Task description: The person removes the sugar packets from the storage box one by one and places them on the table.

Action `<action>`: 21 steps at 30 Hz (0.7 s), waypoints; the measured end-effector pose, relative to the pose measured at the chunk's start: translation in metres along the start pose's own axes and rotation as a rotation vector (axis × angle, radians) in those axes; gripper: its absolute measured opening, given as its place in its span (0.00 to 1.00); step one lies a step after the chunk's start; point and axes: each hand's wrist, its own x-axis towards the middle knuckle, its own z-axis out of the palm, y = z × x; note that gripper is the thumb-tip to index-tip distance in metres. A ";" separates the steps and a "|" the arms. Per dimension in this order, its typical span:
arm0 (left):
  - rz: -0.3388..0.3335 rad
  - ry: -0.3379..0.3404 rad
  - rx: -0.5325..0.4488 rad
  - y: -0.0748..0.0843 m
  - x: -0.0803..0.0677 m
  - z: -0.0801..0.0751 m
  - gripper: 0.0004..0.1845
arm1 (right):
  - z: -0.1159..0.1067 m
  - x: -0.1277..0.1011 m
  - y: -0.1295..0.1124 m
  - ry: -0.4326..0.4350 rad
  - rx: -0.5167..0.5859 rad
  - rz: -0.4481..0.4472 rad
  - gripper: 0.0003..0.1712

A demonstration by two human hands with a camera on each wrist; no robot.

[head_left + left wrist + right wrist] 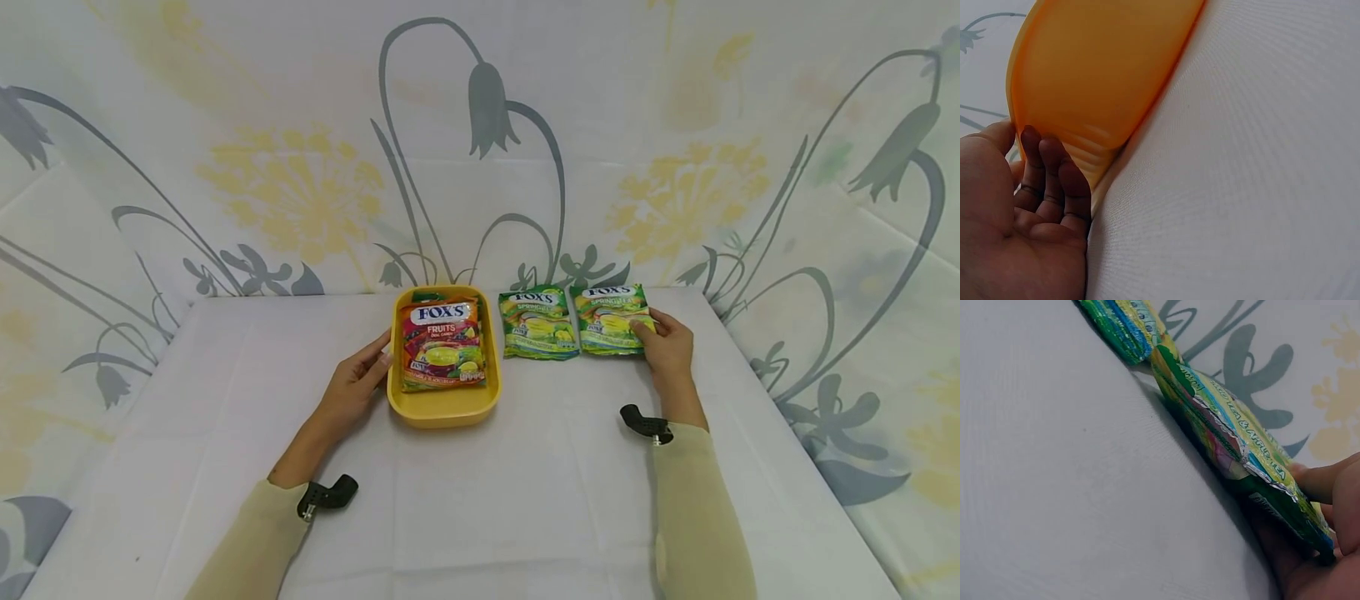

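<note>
My left hand (357, 377) holds the left side of a yellow plastic tray (442, 411). In the left wrist view its thumb (1001, 134) is at the rim and bent fingers meet the outer wall. Inside the tray lies a red Fox's Fruits candy bag (442, 342), with a green edge showing behind it. With my right hand (671, 346) I pinch the right edge of a green Fox's candy bag (609, 317), thumb on top and fingers below, as the right wrist view shows. Just left of it lies a second green Fox's candy bag (536, 325).
A white cloth (510, 500) covers the table. Behind and at both sides hang floral-printed fabric walls (315, 100). Each sleeve carries a black wrist mount (647, 423) at its cuff. The tray stands next to the second green bag, near the back wall.
</note>
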 end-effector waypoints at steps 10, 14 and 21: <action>-0.016 0.001 0.005 0.001 -0.002 -0.002 0.29 | 0.004 -0.005 0.000 0.010 -0.422 -0.253 0.32; -0.017 0.000 -0.001 0.000 -0.003 -0.002 0.29 | 0.005 -0.010 -0.003 0.016 -0.496 -0.324 0.30; 0.000 0.000 -0.007 -0.001 0.000 -0.001 0.28 | 0.004 -0.015 -0.012 -0.008 -0.581 -0.381 0.31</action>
